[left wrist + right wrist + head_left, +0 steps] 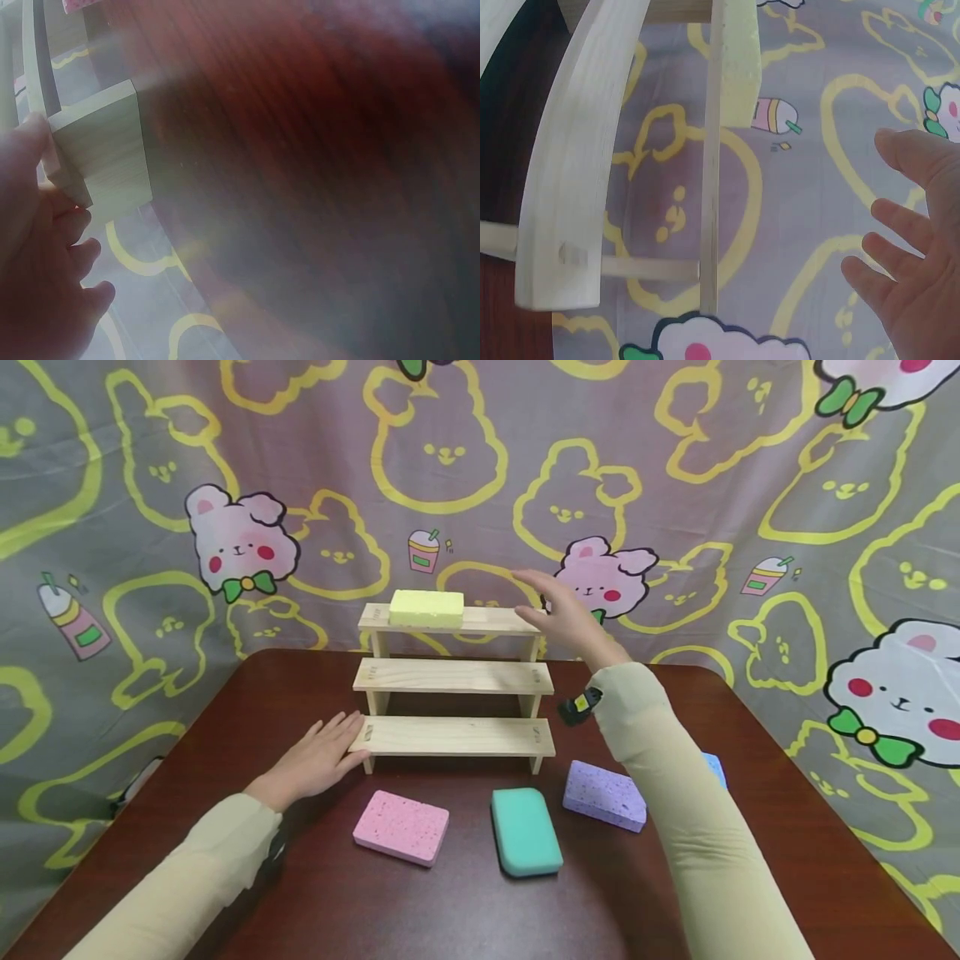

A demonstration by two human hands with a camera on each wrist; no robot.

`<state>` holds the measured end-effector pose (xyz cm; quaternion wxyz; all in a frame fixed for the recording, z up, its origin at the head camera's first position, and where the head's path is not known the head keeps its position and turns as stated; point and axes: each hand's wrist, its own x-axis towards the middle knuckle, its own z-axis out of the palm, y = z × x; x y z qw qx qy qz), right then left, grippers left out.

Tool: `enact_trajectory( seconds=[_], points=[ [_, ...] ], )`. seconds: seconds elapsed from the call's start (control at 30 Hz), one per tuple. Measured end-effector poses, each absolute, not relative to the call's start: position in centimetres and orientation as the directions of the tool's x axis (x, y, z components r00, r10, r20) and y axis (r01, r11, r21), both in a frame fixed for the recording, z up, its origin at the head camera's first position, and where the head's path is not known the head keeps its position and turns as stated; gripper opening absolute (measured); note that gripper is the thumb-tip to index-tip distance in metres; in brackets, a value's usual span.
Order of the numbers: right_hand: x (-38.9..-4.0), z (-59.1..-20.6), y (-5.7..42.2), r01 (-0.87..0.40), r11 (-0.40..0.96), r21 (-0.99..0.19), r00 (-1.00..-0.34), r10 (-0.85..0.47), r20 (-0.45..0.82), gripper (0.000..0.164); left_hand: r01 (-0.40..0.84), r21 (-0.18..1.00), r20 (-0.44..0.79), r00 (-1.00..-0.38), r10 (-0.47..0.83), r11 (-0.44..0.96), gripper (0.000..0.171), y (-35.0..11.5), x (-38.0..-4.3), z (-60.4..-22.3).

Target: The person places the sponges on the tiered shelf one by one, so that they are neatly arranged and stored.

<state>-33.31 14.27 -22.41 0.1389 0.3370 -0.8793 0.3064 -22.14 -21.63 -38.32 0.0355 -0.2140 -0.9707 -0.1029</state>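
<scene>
A three-step wooden rack (453, 677) stands on the table. At the left end of its lowest step is my left hand (318, 758), thumb and fingers on either side of the plank's end. The left wrist view shows that hand (37, 247) holding the plank (105, 150). My right hand (567, 617) hovers near the right end of the top step, fingers apart, holding nothing. A yellow sponge (427, 609) lies on the top step, left of centre. In the right wrist view, the right hand (919, 240) is apart from the rack and the sponge (739, 67).
In front of the rack on the dark table (420, 918) lie a pink sponge (402, 827), a teal sponge (527, 832) and a purple sponge (604, 795). My right sleeve partly hides a blue sponge (715, 769). A patterned curtain (480, 460) hangs behind.
</scene>
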Motion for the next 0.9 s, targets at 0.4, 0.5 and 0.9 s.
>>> enact_trajectory(
  seconds=[0.4,0.5,0.9],
  points=[
    [-32.1,-23.9,19.0,-0.618,0.617,-0.487,-0.780,-0.405,0.476,0.054,0.414,0.183,0.102,-0.910,0.402,0.892,0.064,-21.5,-22.1,-38.3],
    [-31.9,-24.5,20.2,-0.581,0.637,-0.507,-0.806,-0.360,0.471,0.055,0.412,0.182,0.103,-0.911,0.400,0.893,0.064,-21.4,-22.1,-38.3],
    [-31.6,-27.1,24.8,-0.480,0.645,-0.595,-0.868,-0.247,0.432,0.058,0.407,0.176,0.106,-0.913,0.394,0.896,0.064,-21.5,-22.1,-38.4]
  ],
)
